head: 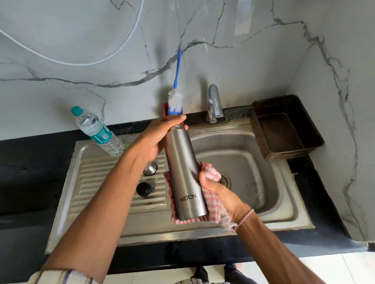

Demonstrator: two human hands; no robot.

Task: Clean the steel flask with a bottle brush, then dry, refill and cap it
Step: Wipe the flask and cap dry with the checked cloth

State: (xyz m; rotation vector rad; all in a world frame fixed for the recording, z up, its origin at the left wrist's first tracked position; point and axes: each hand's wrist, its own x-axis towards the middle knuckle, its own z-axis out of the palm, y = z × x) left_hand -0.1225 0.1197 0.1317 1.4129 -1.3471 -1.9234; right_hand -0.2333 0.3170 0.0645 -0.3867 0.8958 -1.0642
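Pink-and-white checked cloth is doing the work here: the right hand has it bunched in curled fingers and clamped against the lower half of the steel flask, with the rest of the cloth tucked behind and under the base. The flask is up in the air, leaning a bit, mouth end away from the person, and the sink is right below it. Up at the flask's neck the left hand wraps fingers and thumb round the top, so that's the anchor. Looks to me like the drying step, outside first. My two cents: let the left hand twist the flask while the cloth hand slides base to neck, so the whole wall gets wiped and not just one stripe, and don't skip the bottom rim where drips collect. Can't tell if the inside is drained, so I'd tip it mouth-down before refilling. Left of the flask, on the ribbed drainboard, sit a black cap and a steel lid, so give those a wipe too. Farther left of the flask stands a plastic water bottle, presumably the refill. Beyond the flask's mouth the bottle brush stands against the wall, and the tap is beyond the flask to its right.
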